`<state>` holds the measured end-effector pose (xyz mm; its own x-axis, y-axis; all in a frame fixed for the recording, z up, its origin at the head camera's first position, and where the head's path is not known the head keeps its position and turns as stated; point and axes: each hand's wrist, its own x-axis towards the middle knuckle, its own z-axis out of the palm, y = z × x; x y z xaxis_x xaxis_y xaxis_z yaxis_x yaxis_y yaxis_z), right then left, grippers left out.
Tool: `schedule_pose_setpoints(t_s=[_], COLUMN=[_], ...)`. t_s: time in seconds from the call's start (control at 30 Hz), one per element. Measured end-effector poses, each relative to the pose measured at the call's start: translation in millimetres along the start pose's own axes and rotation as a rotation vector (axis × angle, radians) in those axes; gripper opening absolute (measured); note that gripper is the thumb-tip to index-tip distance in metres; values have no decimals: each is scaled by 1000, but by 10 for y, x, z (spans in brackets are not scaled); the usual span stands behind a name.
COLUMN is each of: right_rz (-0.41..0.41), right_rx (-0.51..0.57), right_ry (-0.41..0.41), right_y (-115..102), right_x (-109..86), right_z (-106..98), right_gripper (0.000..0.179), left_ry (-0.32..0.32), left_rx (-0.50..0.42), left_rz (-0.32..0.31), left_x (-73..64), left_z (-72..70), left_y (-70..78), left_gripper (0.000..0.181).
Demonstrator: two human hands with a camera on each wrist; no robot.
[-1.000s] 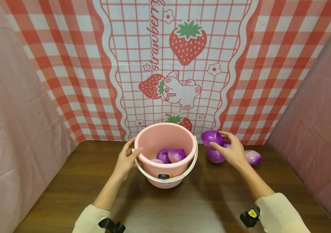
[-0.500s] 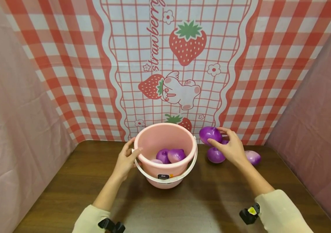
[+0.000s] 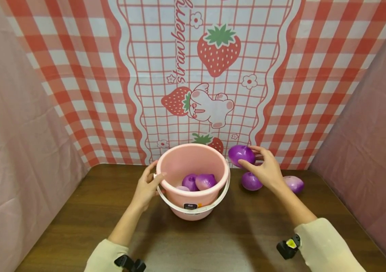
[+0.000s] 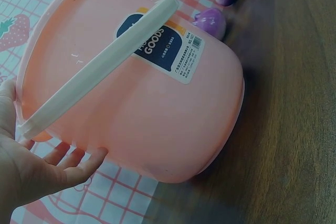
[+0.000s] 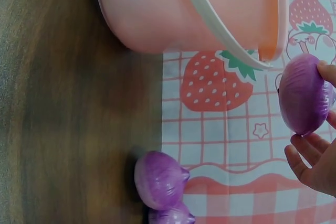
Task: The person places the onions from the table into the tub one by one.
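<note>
Right hand [image 3: 268, 169]: thumb and fingers curved round the held onion [image 3: 241, 155], spread only as wide as it; 2 o'clock from the pink bucket [image 3: 182, 198] (clock read in head view, 12 farthest from the wearer).
Held onion: deep purple, glossy; raised above the desk [image 3: 193, 245], just beside the bucket's rim and apart from it.
Left hand [image 3: 146, 189]: at the bucket's 9 o'clock; thumb over the rim, other fingers part-bent along the outside; has hold of the bucket.
Bucket stance: on the desk, mouth up.
White handle [image 4: 100, 69]: hangs down over the 6 o'clock side, crossing the printed label [image 4: 168, 53].
Bucket contents: purple onion [image 3: 190, 182] at 6 o'clock, second purple onion [image 3: 206, 182] at 5, pale piece [image 3: 182, 188] at 7, mostly hidden by the rim.
Near onion [image 3: 251, 181]: on the desk, 3 o'clock from the bucket.
Outer onion [image 3: 294, 184]: same bearing, farther out, purple with a pale patch; whether it touches the near onion, cannot tell.
Sleeves [image 3: 326, 245]: cream, at 5 and 7 o'clock, a black device [image 3: 288, 247] by each cuff.
Backdrop cloth [image 3: 104, 75]: red-and-white check with strawberries, 12 o'clock.
Pink drapes [image 3: 19, 132]: 9 and 3 o'clock.
</note>
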<state>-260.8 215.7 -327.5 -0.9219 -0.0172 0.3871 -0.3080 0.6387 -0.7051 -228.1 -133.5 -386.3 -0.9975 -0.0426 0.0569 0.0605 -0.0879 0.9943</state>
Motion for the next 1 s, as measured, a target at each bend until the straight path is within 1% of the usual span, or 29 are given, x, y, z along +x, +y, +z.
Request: schedule_pose_setpoints(t_s=[0.33, 1.0], right_rz=[13, -17], right_rx=[-24, -13], right_ry=[-20, -35], right_y=[-80, -234], right_x=[10, 69], right_z=[12, 75], right_gripper=[70, 68], left_ry=[6, 2], left_rx=[10, 6], left_rz=[-1, -4], left_x=[-7, -8], left_z=[1, 3], left_y=[1, 8], left_gripper=[57, 57])
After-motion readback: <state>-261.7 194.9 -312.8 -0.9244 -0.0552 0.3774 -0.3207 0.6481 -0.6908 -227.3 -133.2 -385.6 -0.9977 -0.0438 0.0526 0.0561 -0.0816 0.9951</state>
